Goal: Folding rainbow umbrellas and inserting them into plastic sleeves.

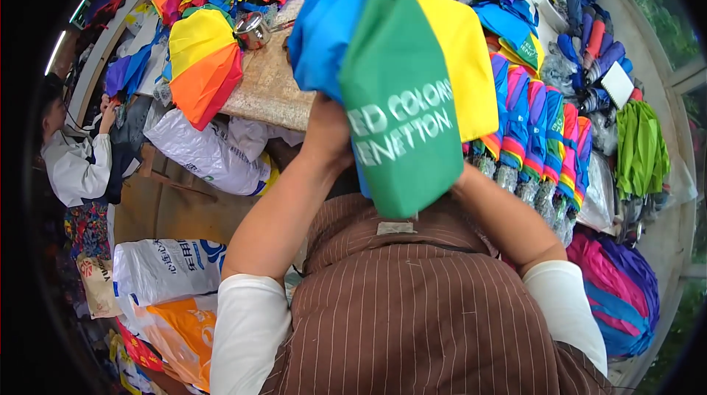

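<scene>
Hanging before your chest, the multicoloured folding umbrella (401,104) droops its loose panels, likely because it is supported from beneath. Your left hand (329,130) is under its blue side, your right hand hidden behind the canopy; I cannot tell how either closes. To the right, folded umbrellas (541,126) lie side by side, seemingly for order; leftward, a rainbow umbrella (205,60) overhangs the worktable (269,100) beside a metal cup (252,30).

forearms (283,200) forward — left grip (328,130) raised
</scene>
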A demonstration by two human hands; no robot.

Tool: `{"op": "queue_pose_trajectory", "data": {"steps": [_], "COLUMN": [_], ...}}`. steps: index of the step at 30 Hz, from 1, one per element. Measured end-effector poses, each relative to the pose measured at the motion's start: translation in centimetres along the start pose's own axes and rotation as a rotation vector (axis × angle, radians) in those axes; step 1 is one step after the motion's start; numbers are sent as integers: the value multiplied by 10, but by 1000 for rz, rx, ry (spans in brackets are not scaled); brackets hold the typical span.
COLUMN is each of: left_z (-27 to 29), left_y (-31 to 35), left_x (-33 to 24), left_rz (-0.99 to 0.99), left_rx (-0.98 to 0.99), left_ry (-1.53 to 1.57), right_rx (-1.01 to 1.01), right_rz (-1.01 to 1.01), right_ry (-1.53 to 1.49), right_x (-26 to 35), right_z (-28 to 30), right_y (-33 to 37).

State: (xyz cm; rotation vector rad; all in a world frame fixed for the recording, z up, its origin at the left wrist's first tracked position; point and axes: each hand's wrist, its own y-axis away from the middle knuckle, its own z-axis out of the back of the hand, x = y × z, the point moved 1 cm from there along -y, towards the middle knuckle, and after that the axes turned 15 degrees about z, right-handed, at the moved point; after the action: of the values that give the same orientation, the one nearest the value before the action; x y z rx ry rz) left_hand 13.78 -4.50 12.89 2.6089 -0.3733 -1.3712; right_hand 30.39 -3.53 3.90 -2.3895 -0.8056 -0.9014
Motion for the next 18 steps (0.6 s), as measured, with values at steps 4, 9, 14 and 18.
{"op": "queue_pose_trajectory", "data": {"steps": [4,9,14,18], "left_z": [23,17,110,145], "left_y": [-12,11,35,39], "left_x": [22,5,-36,-62], "left_rz": [-85,-298,83,-300], "left_rx": [60,165,15,-385], "left_ry": [-305,-457,-495,-361], "right_rx": [-87,326,291,285], "right_rz": [-329,-182,-169,-179], "right_ry": [-543,-316,-120,35], "right_x": [-26,-20,19,24], "right_z": [2,2,26,21], "right_y": [24,9,28,38]}}
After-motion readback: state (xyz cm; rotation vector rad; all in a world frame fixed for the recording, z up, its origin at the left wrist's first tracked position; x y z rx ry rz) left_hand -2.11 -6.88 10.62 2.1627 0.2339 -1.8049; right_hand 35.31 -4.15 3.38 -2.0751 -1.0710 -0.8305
